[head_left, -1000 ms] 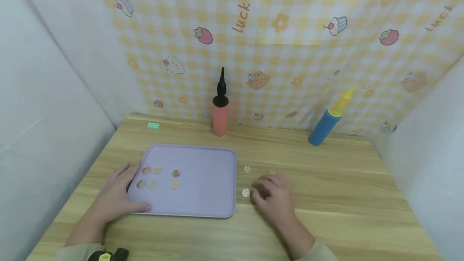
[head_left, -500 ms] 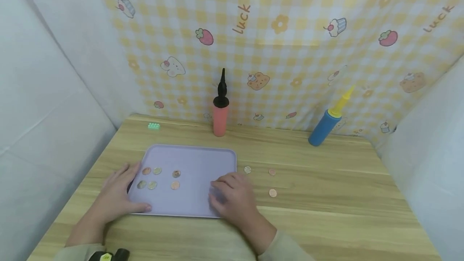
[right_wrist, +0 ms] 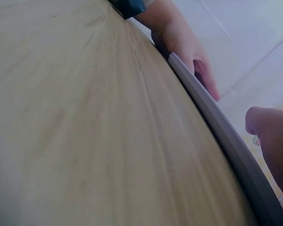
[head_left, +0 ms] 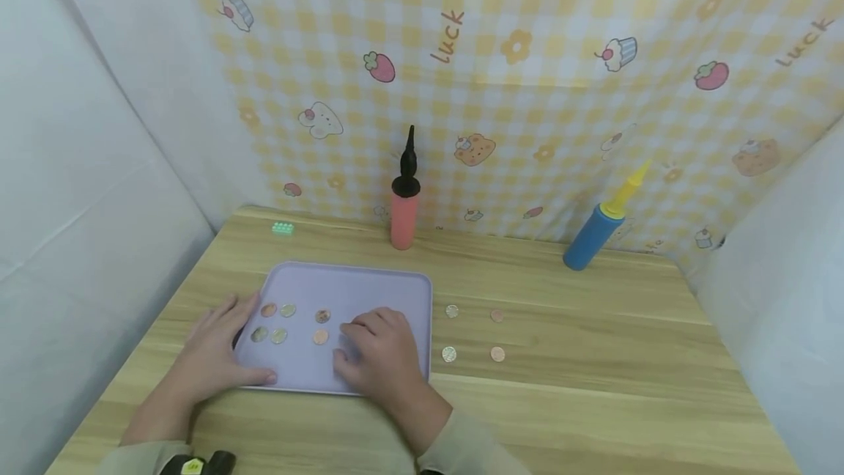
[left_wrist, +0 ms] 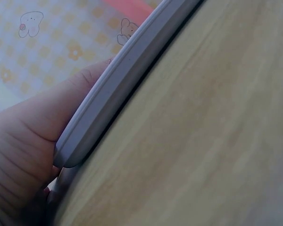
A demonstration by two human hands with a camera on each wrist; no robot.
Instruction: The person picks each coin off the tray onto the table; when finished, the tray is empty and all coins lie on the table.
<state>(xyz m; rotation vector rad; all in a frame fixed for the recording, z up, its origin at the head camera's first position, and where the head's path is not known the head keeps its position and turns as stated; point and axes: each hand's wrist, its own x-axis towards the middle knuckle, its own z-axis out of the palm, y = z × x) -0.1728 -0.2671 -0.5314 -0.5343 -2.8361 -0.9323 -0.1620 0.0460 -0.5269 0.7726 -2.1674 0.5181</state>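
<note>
My left hand (head_left: 217, 343) rests at the left side of a lilac tray (head_left: 389, 288); its thumb lies along the near rim and its fingers reach up the left rim. In the left wrist view the thumb (left_wrist: 80, 89) stretches over the edge of the tray. My right hand (head_left: 382, 354) is over the tray, its fingers loosely bent with a gap to the thumb; no object shows between them. Just left of its fingertips are a copper-coloured coin (head_left: 320, 337) and a darker coin (head_left: 322, 316). Several more coins (head_left: 279, 336) lie near the left hand.
Right of the tray, silver coins (head_left: 449, 354) and copper-coloured coins (head_left: 497, 354) lie on the wooden table (head_left: 593, 387). Behind stand a pink-and-black hand pump (head_left: 404, 218), a leaning blue-and-yellow pump (head_left: 587, 239), and a small green toy brick (head_left: 283, 228) at far left.
My right hand has moved left from the table coins, across the tray's right rim, to beside the copper-coloured coin. The left hand and the coins stay where they were.
</note>
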